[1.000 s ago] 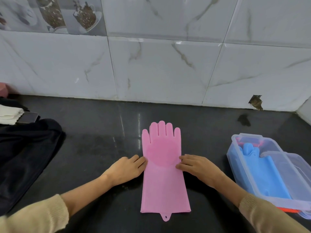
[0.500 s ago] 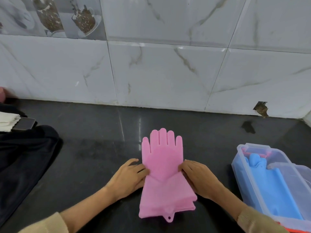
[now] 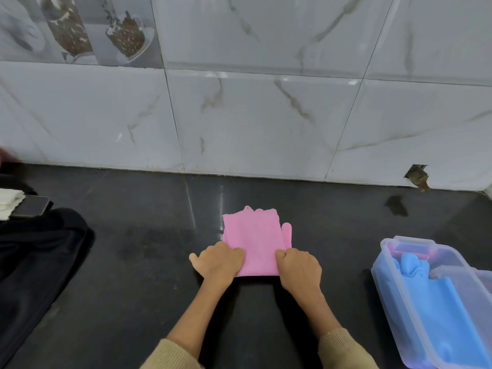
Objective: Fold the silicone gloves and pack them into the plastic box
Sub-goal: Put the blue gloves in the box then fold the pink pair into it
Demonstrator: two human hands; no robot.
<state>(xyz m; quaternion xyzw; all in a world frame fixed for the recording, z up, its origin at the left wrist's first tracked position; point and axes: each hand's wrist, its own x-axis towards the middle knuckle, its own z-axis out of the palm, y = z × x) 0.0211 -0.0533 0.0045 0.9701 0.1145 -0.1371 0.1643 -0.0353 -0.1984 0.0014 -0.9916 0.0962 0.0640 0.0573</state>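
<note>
Pink glove: a pink silicone glove [image 3: 255, 241] lies folded in half on the black polished stone counter [image 3: 149, 262]. The cuff edge with its small hanging tab is laid over the finger end, on the side away from the person. One rounded glove finger sticks out past the fold at the glove's right edge.
Left hand: the left hand [image 3: 219, 261] presses on the glove's near left corner, fingers curled down onto the pink silicone. It looks like a press or pinch at the fold; whether the fingers wrap under the edge I cannot tell.
Right hand: the right hand [image 3: 299, 265] rests on the glove's near right corner in the same curled way, fingertips on the pink surface.
Sleeves: beige knitted cuffs [image 3: 343, 347] show on both forearms, nearer the person than the glove.
Box: a clear plastic box with a bluish tint [image 3: 383, 270] sits well to the right of the pink glove, open at the top.
Blue glove: a blue silicone glove [image 3: 436, 296] lies lengthwise inside that box.
Dark cloth: a heap of black fabric [image 3: 34, 262] lies far to the left of the pink glove.
Phone: a dark flat phone [image 3: 33, 206] rests beyond the black fabric, beside something white and folded [image 3: 9, 202].
Wall: grey-veined white marble tiles [image 3: 266, 123] rise behind the counter, beyond the pink glove.
</note>
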